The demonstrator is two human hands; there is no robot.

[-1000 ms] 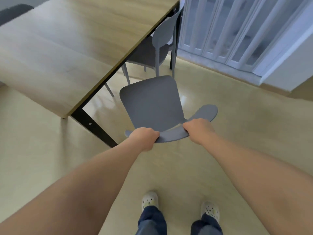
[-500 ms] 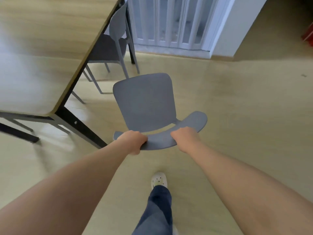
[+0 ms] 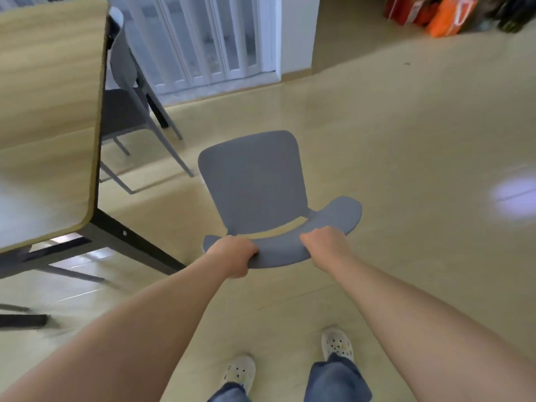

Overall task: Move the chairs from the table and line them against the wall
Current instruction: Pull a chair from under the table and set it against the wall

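A grey chair (image 3: 255,187) is in front of me, seen from above, its seat pointing away and its curved backrest nearest me. My left hand (image 3: 233,256) grips the left part of the backrest. My right hand (image 3: 323,246) grips its right part. The chair's legs are hidden under the seat. A second grey chair (image 3: 124,91) stands tucked at the wooden table (image 3: 49,111) on the left.
The table's black metal legs (image 3: 136,248) reach out over the floor at the left. White folding doors (image 3: 203,42) and a white wall corner (image 3: 295,33) are ahead. Orange and red bags (image 3: 435,13) lie at the far right. Beige floor spreads to the right.
The chair has come away from the table toward the right, both hands still on its backrest. The view has swung right, bringing the bags into sight, and I have stepped.
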